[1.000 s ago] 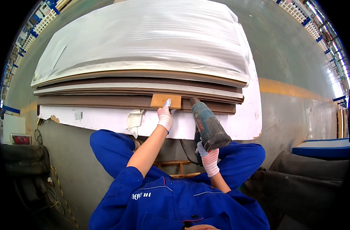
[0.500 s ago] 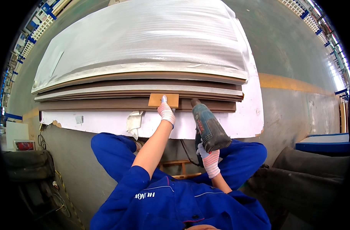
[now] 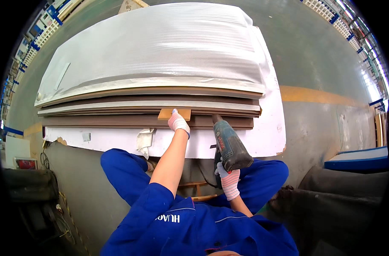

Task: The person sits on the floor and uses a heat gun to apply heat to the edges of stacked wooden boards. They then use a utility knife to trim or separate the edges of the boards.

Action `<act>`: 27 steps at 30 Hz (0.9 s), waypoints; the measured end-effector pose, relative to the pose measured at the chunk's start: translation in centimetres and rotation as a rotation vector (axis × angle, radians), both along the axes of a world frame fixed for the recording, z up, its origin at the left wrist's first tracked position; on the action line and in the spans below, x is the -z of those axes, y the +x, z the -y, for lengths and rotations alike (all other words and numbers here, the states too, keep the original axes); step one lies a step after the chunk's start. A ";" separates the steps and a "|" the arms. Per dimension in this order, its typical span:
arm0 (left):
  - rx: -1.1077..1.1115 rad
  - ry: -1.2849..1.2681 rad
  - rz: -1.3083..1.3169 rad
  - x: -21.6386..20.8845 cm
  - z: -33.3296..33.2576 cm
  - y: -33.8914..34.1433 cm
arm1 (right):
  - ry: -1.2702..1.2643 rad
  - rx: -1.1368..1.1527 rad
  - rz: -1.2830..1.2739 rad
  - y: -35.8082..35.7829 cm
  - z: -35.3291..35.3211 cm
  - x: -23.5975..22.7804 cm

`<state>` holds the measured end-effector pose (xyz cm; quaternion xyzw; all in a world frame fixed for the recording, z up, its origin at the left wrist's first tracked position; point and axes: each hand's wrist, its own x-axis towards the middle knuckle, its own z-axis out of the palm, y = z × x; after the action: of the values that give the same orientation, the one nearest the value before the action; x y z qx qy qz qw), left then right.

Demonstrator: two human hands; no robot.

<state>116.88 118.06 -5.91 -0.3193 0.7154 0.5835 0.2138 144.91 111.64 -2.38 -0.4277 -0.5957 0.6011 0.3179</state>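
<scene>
My left hand (image 3: 178,123), in a striped knit glove, grips a flat tan block (image 3: 163,114), thumb on top. The block rests at the front edges of the stacked brown panels (image 3: 117,121); whether it reaches between them I cannot tell. My right hand (image 3: 229,181), gloved too, is wrapped round the handle of a blue-green and black heat gun (image 3: 230,145). Its metal nozzle points at the panel edges, a little right of the block. White foam sheet (image 3: 160,47) covers the top of the stack.
The panels lie on a white-topped table (image 3: 194,145). A crumpled cloth (image 3: 145,141) hangs over its near edge. Below my right hand a black cord runs down by a wooden stool (image 3: 198,190). Dark padded shapes stand on both sides; a blue-edged board (image 3: 358,158) is at right.
The whole view has shifted slightly, moving the stack left and down in the picture. The tan block appears flatter than before. Both hands keep their grips.
</scene>
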 end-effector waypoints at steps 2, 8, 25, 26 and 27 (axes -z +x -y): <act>-0.040 0.022 -0.004 -0.3 -0.9 1.4 | -0.003 0.060 -0.012 0.1 -0.5 -1.2; -0.010 -0.082 0.058 -0.2 -3.5 3.7 | -0.010 0.155 0.014 1.3 -1.6 -0.8; 0.069 -0.161 0.097 0.5 -7.8 8.9 | -0.117 0.290 -0.114 5.6 -2.7 -1.3; 0.148 -0.274 0.064 0.6 -7.8 8.9 | -0.111 0.309 -0.119 5.6 -3.1 -1.2; 0.157 -0.328 0.033 0.8 -7.9 9.1 | -0.107 0.317 -0.120 5.9 -3.3 -1.6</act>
<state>126.00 125.94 -6.75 -0.3027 0.8200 0.4354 0.2155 150.81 114.94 -0.77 -0.4961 -0.4678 0.5987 0.4203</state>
